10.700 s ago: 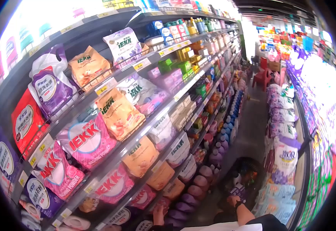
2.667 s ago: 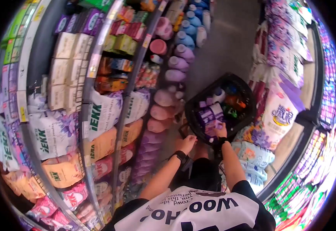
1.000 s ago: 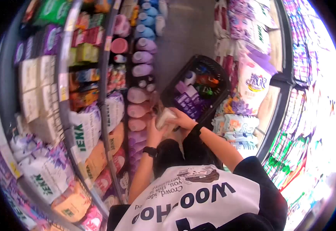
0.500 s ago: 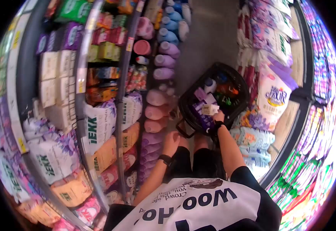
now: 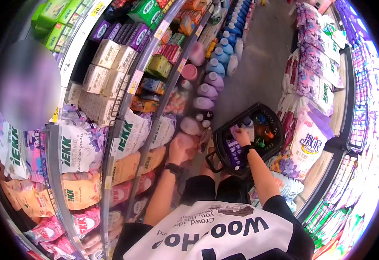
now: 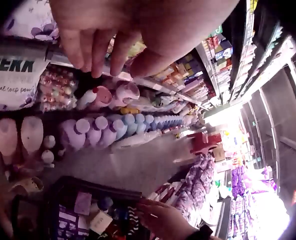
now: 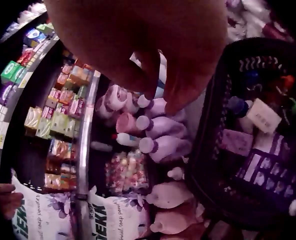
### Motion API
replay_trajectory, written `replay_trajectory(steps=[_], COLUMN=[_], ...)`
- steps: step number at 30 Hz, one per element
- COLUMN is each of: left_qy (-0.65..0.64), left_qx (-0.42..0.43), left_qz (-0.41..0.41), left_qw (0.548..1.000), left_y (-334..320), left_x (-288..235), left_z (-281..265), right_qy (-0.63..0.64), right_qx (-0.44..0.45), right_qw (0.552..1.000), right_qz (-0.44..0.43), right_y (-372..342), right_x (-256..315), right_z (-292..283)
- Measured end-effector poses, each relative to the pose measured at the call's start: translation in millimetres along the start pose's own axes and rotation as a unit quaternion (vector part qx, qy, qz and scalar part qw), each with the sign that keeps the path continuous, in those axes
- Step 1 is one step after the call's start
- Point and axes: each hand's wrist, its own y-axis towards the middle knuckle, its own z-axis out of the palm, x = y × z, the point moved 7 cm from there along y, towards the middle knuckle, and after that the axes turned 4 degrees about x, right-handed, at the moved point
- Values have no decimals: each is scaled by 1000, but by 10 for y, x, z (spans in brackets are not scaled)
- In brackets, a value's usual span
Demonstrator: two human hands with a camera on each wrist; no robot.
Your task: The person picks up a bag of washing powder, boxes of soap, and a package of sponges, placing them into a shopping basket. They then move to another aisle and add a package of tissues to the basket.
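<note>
Hovered with right hand (image 5: pixel 242 137) loose and empty over the basket (image 7: pixel 204 150), left hand (image 5: pixel 182 149) relaxed, empty too, beside the bottles (image 5: pixel 190 125), and risked sliding the white box (image 7: pixel 264 116), lying askew inside, with any careless bump!

The shelves (image 5: pixel 141 67) hold soap-powder bags (image 5: pixel 80 148) and pale boxes (image 5: pixel 95 79); the floor (image 5: pixel 257 73) seemingly bears a black basket (image 7: pixel 208 140).

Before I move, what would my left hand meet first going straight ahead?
Probably the pale pink, rounded plastic bottle just ahead; depth is unclear, so your left hand might pass above.
</note>
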Motion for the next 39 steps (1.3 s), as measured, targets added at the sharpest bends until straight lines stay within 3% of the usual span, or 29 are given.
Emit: replay_trajectory(steps=[2,3,4,6,8,12,15,16,18,20,22,23,25,28,29,30,32,35,39], left_qy=[33,56,78,63,-3,-81,-329,-327,-409,-438,-282,-282,-470,-525,-519,-518,-440,-446,-476], left_qx=[-48,-55,-60,-56,-101,-89,-107,-108,-124,-115,-112,-114,-128,-145,-172,-174,-184,-176,-185], left_qz=[32,16,0,-35,-77,-143,-186,-196,-139,-138,18,14,-84,-152,-132,-138,-53,-7,-32], left_qw=[998,997,995,996,992,982,920,918,893,881,953,953,869,825,827,826,877,877,859], left_y=[138,188,234,380,509,721,948,1022,1235,1423,1669,1822,2075,2225,2274,2246,2166,2059,1914], left_x=[25,-1,-20,110,275,295,448,478,473,518,441,519,830,952,1163,1051,694,719,649], left_z=[-146,-210,-277,-364,-444,-621,-632,-639,-697,-695,-774,-766,-667,-619,-607,-589,-620,-513,-479], right_qy=[56,73,72,11,6,51,11,-14,-62,-70,-96,-120,-153,-189,-192,-194,-157,-104,-2], right_qx=[48,59,63,47,73,114,61,44,44,37,0,-42,-64,-108,-48,13,-10,49,58], right_qw=[997,996,995,996,996,988,975,969,964,955,943,931,920,897,904,909,903,909,929], right_qz=[-38,-13,-8,-76,-48,-95,-213,-243,-255,-287,-317,-342,-354,-384,-378,-370,-400,-402,-365], right_y=[113,67,66,98,117,347,608,660,840,1074,1273,1347,1521,1713,1790,1851,1858,1869,1797], right_x=[-18,77,155,376,665,1264,1902,2146,2559,2866,3149,3272,3360,3387,3398,3356,3351,3294,3089], right_z=[245,281,369,512,623,1015,1231,1287,1519,1792,2023,2126,2421,2630,2677,2750,2671,2600,2446])
